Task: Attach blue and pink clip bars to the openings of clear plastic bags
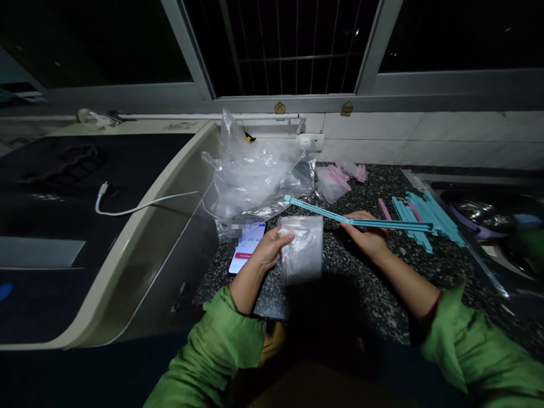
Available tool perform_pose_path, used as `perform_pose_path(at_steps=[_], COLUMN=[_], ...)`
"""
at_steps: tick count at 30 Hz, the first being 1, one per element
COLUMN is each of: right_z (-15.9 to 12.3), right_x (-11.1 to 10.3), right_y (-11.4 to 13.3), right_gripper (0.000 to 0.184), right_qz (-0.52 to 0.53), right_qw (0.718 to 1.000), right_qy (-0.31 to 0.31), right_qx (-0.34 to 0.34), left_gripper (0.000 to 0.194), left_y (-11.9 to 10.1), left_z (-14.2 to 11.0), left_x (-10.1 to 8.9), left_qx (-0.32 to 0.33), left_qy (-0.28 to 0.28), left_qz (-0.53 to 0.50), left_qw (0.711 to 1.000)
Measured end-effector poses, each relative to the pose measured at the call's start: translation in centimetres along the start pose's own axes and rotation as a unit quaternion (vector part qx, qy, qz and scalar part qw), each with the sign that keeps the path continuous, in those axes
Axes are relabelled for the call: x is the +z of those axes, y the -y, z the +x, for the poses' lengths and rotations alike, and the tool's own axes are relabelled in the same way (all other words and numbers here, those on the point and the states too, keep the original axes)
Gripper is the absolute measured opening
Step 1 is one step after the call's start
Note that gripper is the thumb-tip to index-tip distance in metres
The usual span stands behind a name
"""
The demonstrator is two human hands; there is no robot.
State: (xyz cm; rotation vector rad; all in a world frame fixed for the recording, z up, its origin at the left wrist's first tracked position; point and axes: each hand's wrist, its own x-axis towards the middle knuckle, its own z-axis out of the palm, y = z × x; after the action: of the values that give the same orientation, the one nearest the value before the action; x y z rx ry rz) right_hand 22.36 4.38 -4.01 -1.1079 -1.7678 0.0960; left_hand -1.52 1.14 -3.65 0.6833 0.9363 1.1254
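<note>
Clearly, from my distant seat, everything hung on how the blue clip [335, 216] lay against the far edge of the plastic bag [304, 255]. My right hand [368, 235] had the clip pinched close to its hinge, thumb on the near side and forefinger on the far side, though I couldn't tell how tightly. The clip was spread into a wide, shallow V: one arm reached leftward from those fingertips, slanting a little away from me, and the other ran right across the hand, out past the knuckles. My left hand [272, 246] held the bag by its left side, thumb flat on top, the other fingers mostly hidden, with hardly any gap between. From that thumb the bag stretched rightward, its longer axis running away from me. I judged the clip's left arm to be just beyond the bag's far edge and nearly parallel to it, the right hand being nearer the hinge; whether the two touched I couldn't make out
</note>
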Motion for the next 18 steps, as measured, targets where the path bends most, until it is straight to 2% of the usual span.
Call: perform_pose_path(at_steps=[7, 13, 18], right_z=[-0.1, -0.5, -0.9], right_x=[0.3, 0.9, 1.1], right_y=[-0.3, 0.3, 0.9], right_gripper=[0.015, 0.014, 0.014], right_qz=[-0.006, 0.000, 0.005], right_qw=[1.000, 0.998, 0.997], right_qy=[0.001, 0.041, 0.079], right_qx=[-0.005, -0.037, -0.027], left_gripper=[0.041, 0.043, 0.043], left_y=[0.0, 0.2, 0.2], left_z=[-0.2, 0.0, -0.1], left_x=[0.0, 0.1, 0.3], left_qx=[-0.002, 0.008, 0.014], left_qy=[0.024, 0.016, 0.009], left_qz=[0.019, 0.042, 0.041], left_qw=[1.000, 0.999, 0.999])
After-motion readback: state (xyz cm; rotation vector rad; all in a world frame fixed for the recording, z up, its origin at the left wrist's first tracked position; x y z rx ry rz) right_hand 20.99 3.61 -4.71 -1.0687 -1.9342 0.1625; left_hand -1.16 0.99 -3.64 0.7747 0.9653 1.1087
